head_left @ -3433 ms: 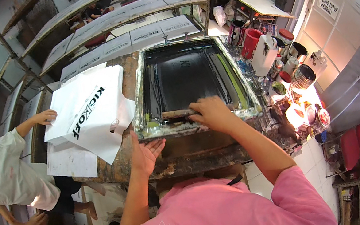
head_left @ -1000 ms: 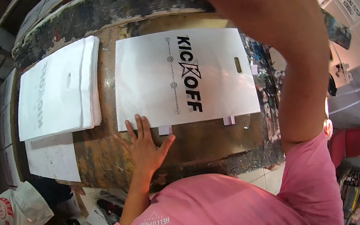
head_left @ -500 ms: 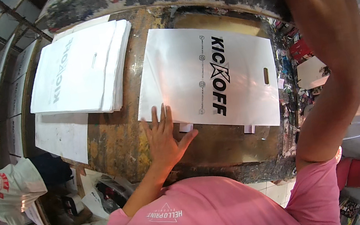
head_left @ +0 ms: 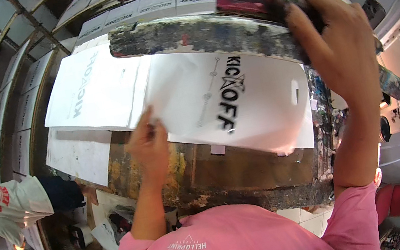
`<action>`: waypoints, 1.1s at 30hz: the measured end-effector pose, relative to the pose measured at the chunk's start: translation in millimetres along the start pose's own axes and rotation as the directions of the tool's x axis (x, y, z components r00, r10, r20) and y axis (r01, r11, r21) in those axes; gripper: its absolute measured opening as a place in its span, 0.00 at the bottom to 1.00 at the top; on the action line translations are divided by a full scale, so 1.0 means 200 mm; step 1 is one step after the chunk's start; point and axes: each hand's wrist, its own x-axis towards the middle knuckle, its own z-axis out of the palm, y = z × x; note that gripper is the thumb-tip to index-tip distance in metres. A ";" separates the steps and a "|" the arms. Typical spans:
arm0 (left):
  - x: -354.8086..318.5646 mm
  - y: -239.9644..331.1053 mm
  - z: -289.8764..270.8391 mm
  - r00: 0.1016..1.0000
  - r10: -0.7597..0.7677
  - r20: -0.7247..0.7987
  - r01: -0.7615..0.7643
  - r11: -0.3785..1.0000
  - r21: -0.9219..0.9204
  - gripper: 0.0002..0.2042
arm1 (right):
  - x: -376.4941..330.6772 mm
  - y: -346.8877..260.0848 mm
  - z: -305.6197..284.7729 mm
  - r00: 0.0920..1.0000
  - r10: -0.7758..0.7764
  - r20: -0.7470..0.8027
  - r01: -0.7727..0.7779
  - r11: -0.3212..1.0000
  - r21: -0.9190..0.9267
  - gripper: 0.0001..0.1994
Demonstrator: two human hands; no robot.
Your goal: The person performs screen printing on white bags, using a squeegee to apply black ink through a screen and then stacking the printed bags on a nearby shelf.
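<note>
A white plastic carrier bag [head_left: 257, 89] with black print and a cut-out handle slot is partly raised off the work table. My left hand [head_left: 147, 141] pinches its near left edge, and motion blurs the lifted part. Another white sheet or bag [head_left: 307, 134] peeks out below its right end. Up at the right, my right hand [head_left: 337, 41] grips the corner of a paint-stained printing screen frame [head_left: 206, 36], which is tilted up above the far side of the bag. A stack of printed white bags [head_left: 94, 92] lies to the left of it.
The worn, stained work table [head_left: 239, 171] lies under the bag. Shelves with white printed sheets [head_left: 156, 6] run behind and along the left. A person in a white shirt [head_left: 15, 206] is at the left. A red chair [head_left: 398, 200] stands at lower right.
My left hand went from lying spread at the bag's corner to pinching it, moving left and lifting the bag. The screen frame now shows whole, with shelves visible behind it.
</note>
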 end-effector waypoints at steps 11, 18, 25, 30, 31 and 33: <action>0.92 -0.53 -1.24 0.996 0.016 -0.086 0.023 0.903 0.430 0.34 | 0.06 -0.01 0.00 0.969 0.217 0.119 -0.205 0.973 -0.107 0.23; 1.34 -0.57 -1.47 0.978 0.061 -0.197 0.177 0.243 0.954 0.38 | 0.04 -0.04 -0.01 0.984 0.162 0.070 -0.151 0.979 -0.137 0.23; 0.30 0.11 -0.41 0.674 0.250 0.695 0.216 0.833 -0.509 0.35 | -0.18 -0.10 0.03 0.998 0.066 -0.024 -0.067 0.998 -0.020 0.31; -0.46 0.23 -0.19 0.683 -0.149 0.715 0.712 -0.080 -0.698 0.56 | -0.80 -0.27 0.12 0.825 0.030 0.564 -0.093 0.992 0.084 0.22; -0.50 0.19 -0.18 0.642 -0.311 0.701 0.752 0.076 -0.655 0.56 | -0.88 -0.30 0.16 0.797 -0.014 0.604 -0.093 0.985 0.146 0.20; -0.51 0.05 -0.14 0.538 -0.556 0.633 0.834 0.246 -0.493 0.58 | -1.01 -0.37 0.27 0.730 0.023 0.683 -0.246 0.941 0.231 0.18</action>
